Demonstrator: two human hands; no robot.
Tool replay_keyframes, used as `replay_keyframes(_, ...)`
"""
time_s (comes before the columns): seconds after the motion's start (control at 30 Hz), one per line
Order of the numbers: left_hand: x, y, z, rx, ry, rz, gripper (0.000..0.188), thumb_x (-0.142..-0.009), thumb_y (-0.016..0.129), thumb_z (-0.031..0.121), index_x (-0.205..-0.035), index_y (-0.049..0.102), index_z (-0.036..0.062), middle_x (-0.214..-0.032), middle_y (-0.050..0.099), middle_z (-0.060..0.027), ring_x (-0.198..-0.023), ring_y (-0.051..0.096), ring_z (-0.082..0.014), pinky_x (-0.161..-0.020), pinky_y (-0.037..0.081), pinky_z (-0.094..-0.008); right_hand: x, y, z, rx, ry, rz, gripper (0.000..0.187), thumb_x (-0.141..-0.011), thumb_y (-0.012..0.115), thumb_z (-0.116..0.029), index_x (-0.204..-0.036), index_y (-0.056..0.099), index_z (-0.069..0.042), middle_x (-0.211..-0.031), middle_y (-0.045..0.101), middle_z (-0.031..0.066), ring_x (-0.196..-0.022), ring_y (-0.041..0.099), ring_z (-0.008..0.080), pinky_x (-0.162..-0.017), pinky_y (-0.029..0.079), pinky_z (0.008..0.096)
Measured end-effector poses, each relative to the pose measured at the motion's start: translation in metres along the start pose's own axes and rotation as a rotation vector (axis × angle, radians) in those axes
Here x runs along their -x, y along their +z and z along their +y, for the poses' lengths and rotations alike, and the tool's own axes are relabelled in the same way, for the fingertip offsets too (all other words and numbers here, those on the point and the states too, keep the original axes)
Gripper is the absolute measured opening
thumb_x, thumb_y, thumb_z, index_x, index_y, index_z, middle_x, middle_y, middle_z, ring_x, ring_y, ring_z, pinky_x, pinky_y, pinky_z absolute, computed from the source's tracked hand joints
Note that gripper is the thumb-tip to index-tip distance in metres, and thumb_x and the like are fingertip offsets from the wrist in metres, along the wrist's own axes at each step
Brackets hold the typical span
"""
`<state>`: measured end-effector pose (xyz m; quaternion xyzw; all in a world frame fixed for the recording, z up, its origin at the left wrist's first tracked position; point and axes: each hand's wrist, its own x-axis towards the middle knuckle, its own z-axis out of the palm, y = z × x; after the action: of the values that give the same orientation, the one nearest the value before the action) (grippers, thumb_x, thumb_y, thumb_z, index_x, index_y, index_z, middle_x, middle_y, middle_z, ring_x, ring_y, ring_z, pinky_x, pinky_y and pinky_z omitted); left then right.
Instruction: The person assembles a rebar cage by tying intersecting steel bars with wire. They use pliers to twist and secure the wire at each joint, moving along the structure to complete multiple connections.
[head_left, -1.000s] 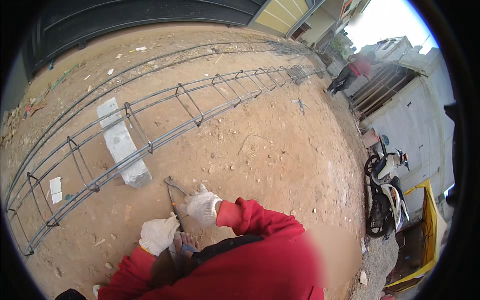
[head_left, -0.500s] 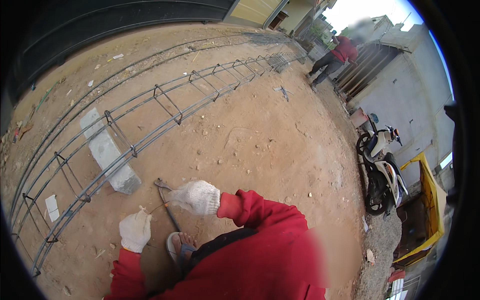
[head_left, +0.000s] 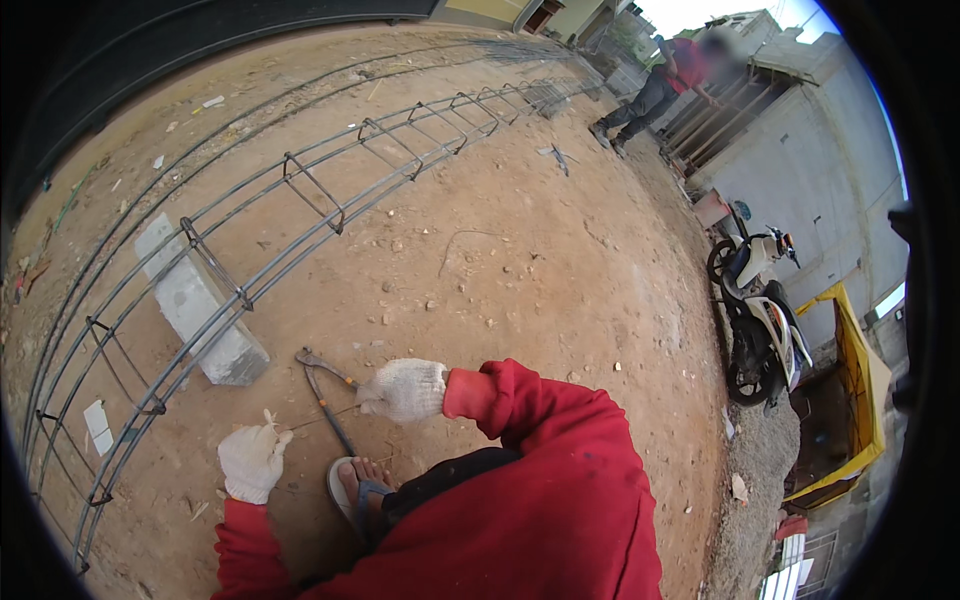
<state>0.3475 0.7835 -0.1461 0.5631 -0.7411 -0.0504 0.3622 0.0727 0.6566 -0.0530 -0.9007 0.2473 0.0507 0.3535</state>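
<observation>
A thin tie wire (head_left: 325, 417) runs between my two white-gloved hands. My left hand (head_left: 252, 464) is closed with its fingers pinched on one end, above the dirt near the rebar cage. My right hand (head_left: 405, 390) is closed round the other end, farther to the right. Behind the wire lie long-handled pincers (head_left: 318, 385), handles spread, jaws toward the concrete block. The right glove covers the tip of one handle, and I cannot tell whether it touches it. My sandalled foot (head_left: 362, 490) is just below the pincers.
A long rebar cage (head_left: 340, 222) stretches from near left to far centre, over a concrete block (head_left: 205, 310). Loose bars lie beyond it. A motorbike (head_left: 757, 330) stands at the right beside a yellow-framed structure (head_left: 860, 400). Another person (head_left: 655, 90) stands at the far right.
My hands have drawn a little farther apart, with more wire showing between them. More of the pincers' upper handle is uncovered. The other person's arms and stance have shifted.
</observation>
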Motion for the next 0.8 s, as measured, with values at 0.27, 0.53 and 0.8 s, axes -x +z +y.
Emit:
replay_keyframes(0.27, 0.023, 0.001, 0.004, -0.036, 0.095, -0.160, 0.019, -0.083, 0.073, 0.032, -0.076, 0.066, 0.0157, -0.063, 0.061, -0.0026, -0.056, 0.060, -0.0230, -0.050, 0.045, -0.0386, 0.004, -0.021, 0.012, -0.517, 0.517, -0.507, 0.025, -0.094, 0.064, -0.030, -0.107, 0.073, -0.010, -0.063, 0.055, -0.0015, -0.048, 0.051, 0.0110, -0.040, 0.041, 0.0283)
replay_keyframes(0.53, 0.005, -0.039, 0.038, 0.251, -0.129, -0.120, 0.040, -0.093, 0.061, 0.035, -0.124, 0.065, 0.0096, -0.102, 0.066, -0.0145, -0.092, 0.064, -0.0357, -0.083, 0.052, -0.0434, -0.078, -0.049, -0.085, 0.491, -0.247, -0.270, 0.021, -0.091, 0.062, -0.027, -0.098, 0.069, -0.009, -0.081, 0.067, 0.0188, -0.080, 0.067, 0.0364, -0.068, 0.053, 0.0462)
replay_keyframes(0.8, 0.053, -0.099, 0.095, 0.753, -1.177, 0.462, 0.018, -0.098, 0.057, 0.014, -0.107, 0.068, 0.0034, -0.087, 0.067, -0.0137, -0.079, 0.066, -0.0251, -0.074, 0.052, -0.0325, -0.073, -0.109, -0.313, 0.688, -0.905, 0.179, 0.040, -0.084, 0.071, -0.019, -0.120, 0.064, -0.005, -0.104, 0.067, 0.0163, -0.094, 0.066, 0.0323, -0.077, 0.055, 0.0398)
